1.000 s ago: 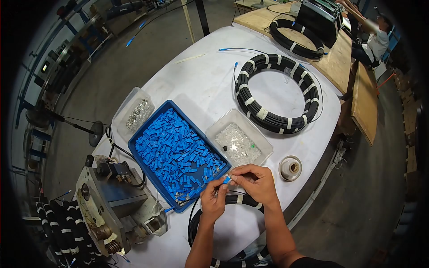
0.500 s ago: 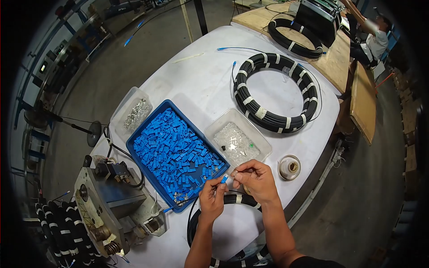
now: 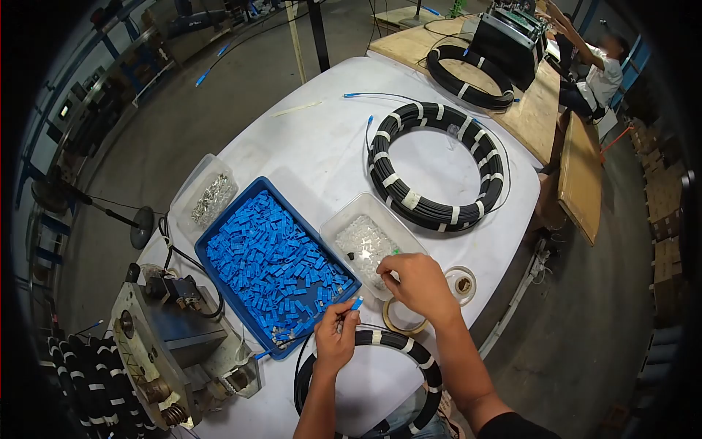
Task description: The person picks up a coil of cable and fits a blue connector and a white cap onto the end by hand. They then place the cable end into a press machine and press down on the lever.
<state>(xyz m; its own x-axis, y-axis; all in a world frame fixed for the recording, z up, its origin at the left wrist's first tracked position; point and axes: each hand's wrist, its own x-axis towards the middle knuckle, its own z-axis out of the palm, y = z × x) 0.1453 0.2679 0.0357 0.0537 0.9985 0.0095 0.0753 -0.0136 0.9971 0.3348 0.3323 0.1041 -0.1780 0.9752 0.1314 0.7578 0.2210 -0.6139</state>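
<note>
Down near the table's front edge, the left hand (image 3: 335, 338) pinches a small blue connector (image 3: 357, 303) between thumb and fingertips, its tip pointing up toward the blue tray (image 3: 232, 219) heaped with blue parts. The right hand (image 3: 418, 283) reaches into the clear tray (image 3: 338, 224) of translucent pieces, fingers bent down over the tray's near corner; whether they grip anything I cannot tell. Under the right wrist lies a roll of tape (image 3: 401, 320), with a small spool (image 3: 461, 284) just beside it. A black cable coil (image 3: 409, 351) banded in white curves below both hands, and a larger coil (image 3: 434, 165) lies farther back on the white table (image 3: 314, 146).
</note>
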